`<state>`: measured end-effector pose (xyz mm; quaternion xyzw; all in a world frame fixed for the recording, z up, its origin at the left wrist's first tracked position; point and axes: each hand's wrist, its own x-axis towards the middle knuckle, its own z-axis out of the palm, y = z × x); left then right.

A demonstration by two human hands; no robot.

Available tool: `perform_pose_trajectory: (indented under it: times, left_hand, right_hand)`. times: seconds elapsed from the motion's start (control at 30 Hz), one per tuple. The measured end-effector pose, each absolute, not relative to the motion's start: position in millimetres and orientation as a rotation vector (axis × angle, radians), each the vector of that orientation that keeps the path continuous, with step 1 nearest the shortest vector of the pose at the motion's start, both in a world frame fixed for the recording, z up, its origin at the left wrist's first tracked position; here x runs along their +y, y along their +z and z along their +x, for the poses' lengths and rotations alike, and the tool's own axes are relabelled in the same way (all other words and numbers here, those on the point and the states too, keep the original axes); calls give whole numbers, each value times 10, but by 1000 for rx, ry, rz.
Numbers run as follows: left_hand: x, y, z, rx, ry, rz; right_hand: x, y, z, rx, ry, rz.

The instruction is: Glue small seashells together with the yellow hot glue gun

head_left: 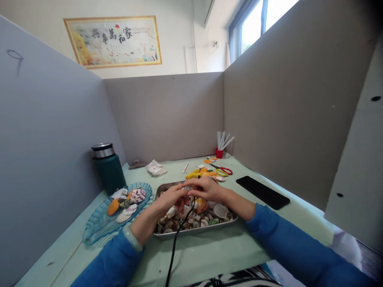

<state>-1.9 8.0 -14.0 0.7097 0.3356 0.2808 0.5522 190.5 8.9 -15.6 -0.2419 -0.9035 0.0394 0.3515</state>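
My left hand (173, 198) and my right hand (206, 188) meet over a metal tray (206, 229) of small seashells (191, 221). Both sets of fingers are closed and pinch a small greyish, ridged piece that looks like a shell (187, 189); it is mostly hidden by the fingertips. Just behind my right hand lies a yellow hot glue gun (196, 174). A black cable (174, 249) runs from beneath my hands across the tray to the front edge. Larger white and orange shells (220, 211) lie at the tray's right side.
To the left stand a blue glass dish (97, 223) with several scallop shells (138, 195) and a green bottle (109, 171). Scissors (223, 170), a red cup of glue sticks (219, 153) and a black phone (262, 192) lie rightward. Grey partitions (167, 115) enclose the table.
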Motion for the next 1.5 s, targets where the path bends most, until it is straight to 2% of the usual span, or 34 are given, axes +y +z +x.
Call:
perform_pose_trajectory:
  times: [1.5]
  left_hand:
    - [55, -130, -9, 842, 656, 1677]
  right_hand:
    - [99, -153, 1909, -2359, 88, -641]
